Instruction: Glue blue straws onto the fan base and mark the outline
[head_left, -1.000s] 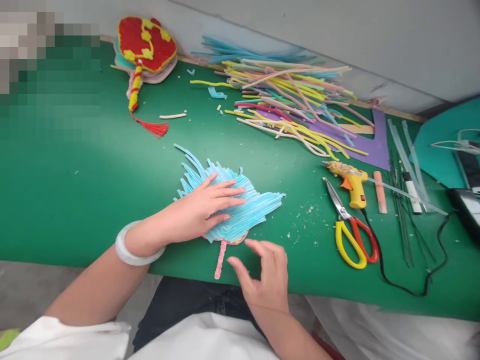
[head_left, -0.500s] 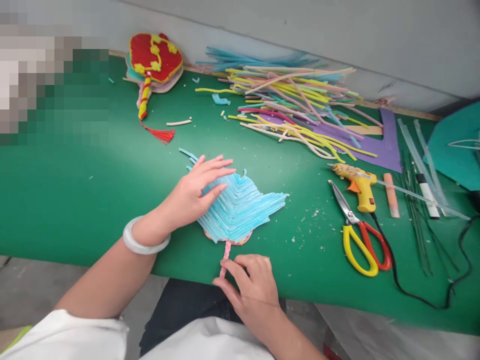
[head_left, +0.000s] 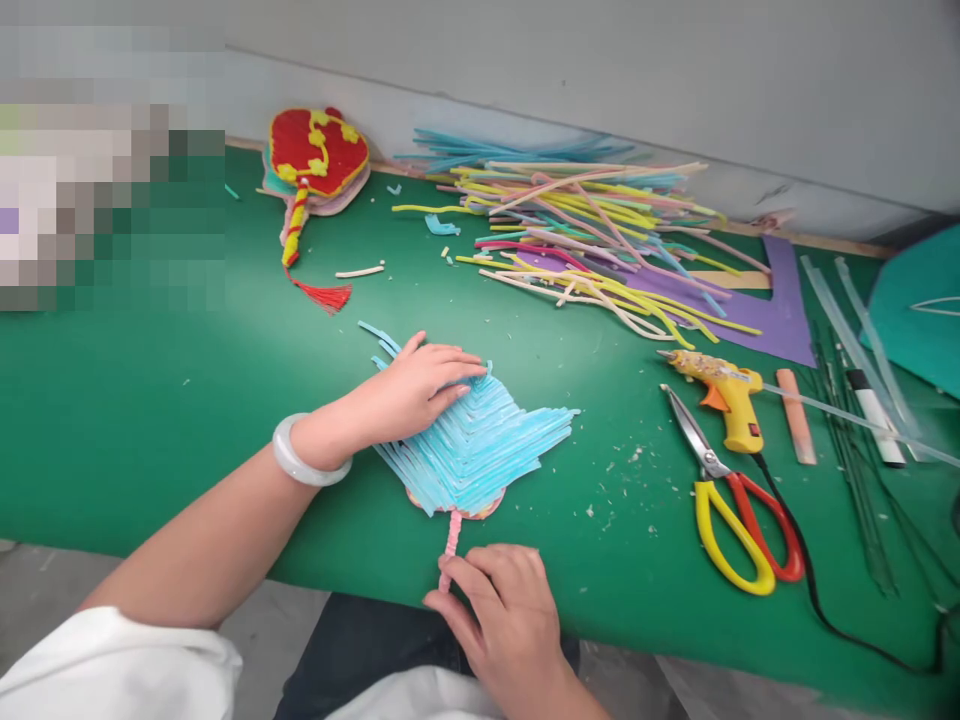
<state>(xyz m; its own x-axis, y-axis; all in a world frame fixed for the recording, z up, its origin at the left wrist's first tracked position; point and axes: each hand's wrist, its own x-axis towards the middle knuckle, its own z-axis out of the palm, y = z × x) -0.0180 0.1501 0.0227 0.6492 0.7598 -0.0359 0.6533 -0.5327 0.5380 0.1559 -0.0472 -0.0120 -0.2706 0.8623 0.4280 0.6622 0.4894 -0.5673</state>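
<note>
A fan-shaped piece covered with light blue strips (head_left: 480, 440) lies on the green table, its strips meeting in a V pattern. Reddish edging shows at its lower rim, and a pink wrapped handle (head_left: 453, 535) points toward me. My left hand (head_left: 424, 390) rests flat on the upper left of the blue strips, fingers stretched out and holding nothing. Between thumb and index finger, my right hand (head_left: 502, 610) pinches the lower end of the handle. Several blue strip ends stick out past the upper left edge.
Behind lies a red fan with yellow flowers (head_left: 319, 150), beside a pile of coloured pipe cleaners (head_left: 592, 215) and purple sheet (head_left: 791, 300). To the right are a yellow glue gun (head_left: 739, 400) with cord, scissors (head_left: 709, 460), an orange stick (head_left: 795, 415) and green wires (head_left: 859, 490).
My left hand has shifted right and lies flatter across the blue strips. My right hand keeps its pinch on the handle. The whole view has tilted slightly upward.
</note>
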